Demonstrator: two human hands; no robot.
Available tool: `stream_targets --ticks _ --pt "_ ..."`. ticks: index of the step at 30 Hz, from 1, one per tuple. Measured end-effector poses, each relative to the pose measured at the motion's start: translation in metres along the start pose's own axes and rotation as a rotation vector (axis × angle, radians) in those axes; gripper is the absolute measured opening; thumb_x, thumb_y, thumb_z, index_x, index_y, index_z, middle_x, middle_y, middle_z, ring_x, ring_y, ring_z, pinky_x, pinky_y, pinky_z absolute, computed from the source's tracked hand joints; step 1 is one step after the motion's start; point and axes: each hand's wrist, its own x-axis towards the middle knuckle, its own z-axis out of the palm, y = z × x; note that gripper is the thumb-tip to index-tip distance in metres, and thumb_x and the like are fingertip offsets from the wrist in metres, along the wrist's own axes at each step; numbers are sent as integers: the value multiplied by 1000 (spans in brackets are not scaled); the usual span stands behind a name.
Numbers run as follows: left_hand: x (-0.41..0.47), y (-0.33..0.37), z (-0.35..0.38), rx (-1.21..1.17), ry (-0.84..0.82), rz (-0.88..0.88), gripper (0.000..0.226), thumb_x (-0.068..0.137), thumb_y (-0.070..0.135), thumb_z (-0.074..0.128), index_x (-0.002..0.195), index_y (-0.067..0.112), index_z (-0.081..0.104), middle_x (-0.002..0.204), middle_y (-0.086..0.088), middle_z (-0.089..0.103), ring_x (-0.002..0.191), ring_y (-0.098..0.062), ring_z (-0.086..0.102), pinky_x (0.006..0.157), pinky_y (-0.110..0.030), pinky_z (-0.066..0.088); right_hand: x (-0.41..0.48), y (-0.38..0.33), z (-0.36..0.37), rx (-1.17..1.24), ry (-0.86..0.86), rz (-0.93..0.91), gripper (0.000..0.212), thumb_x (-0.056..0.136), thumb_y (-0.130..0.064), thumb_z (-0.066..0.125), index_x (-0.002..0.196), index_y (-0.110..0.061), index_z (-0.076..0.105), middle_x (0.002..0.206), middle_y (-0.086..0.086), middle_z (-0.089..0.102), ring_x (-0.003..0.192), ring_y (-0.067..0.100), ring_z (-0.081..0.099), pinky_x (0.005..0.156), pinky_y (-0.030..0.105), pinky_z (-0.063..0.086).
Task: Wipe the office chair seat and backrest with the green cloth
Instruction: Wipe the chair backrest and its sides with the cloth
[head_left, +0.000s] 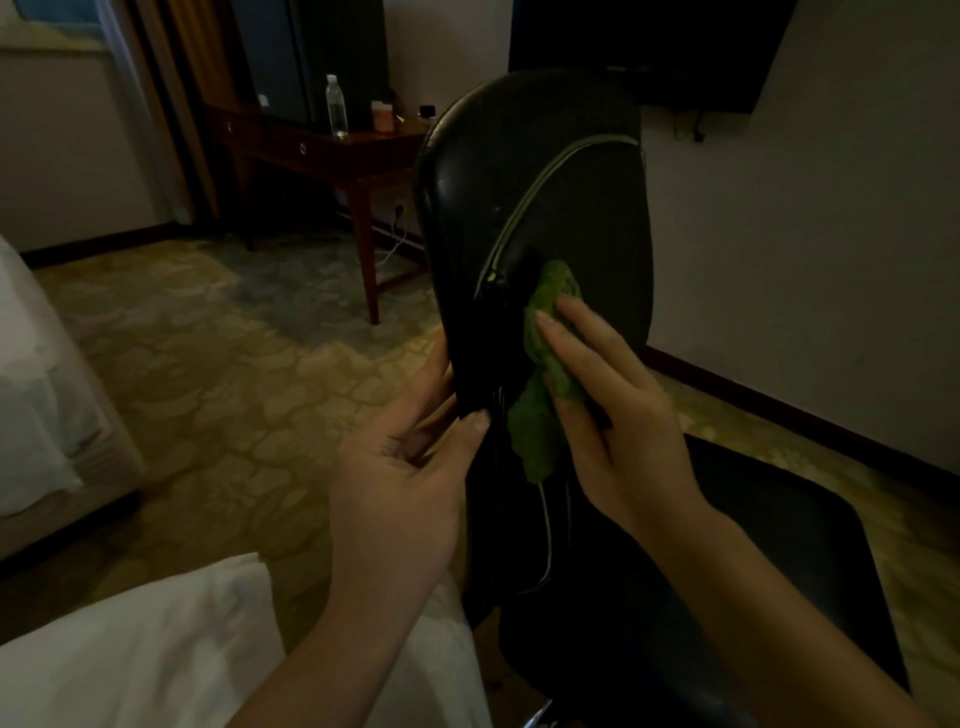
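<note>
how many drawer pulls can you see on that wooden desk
2: one ring pull on the left drawer of the desk, and another on the drawer to its right. The chair backrest covers the desk's right end, so more may be hidden.

The backrest (545, 182) is smooth, faintly glossy leather-like upholstery; the green cloth (532, 436) on it is nubby and matt. Left of the backrest, the desk (332, 148) is polished wood.

Bare forearms run to the left hand (400, 467) and right hand (618, 415); a white garment (156, 649) covers the lap.
</note>
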Motion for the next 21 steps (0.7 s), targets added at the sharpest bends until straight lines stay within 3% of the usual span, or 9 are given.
stream_targets --ticks 7,12,21 --pt "0 -2 -1 4 10 -11 54 88 -7 65 125 33 63 116 19 73 112 -1 67 87 -13 53 14 -11 3 202 63 114 44 91 -1 56 134 -11 51 146 3 48 138 9 43 111 33 42" --pt "0 -5 -3 15 -19 -38 60 88 -11 65 123 38 63 118 20 72 114 0 66 88 -15 53 -15 10 1 75 27 68 47 92 -16 52 138 -22 50 150 -6 42 140 12 40 112 32 40" --pt "-5 -10 -8 105 -86 -37 77 89 -14 62 130 50 52 123 31 65 119 5 61 91 -17 54 3 -1 -5 31 54 44 42 93 -11 55 133 -21 55 146 5 48 134 16 48 102 39 50"
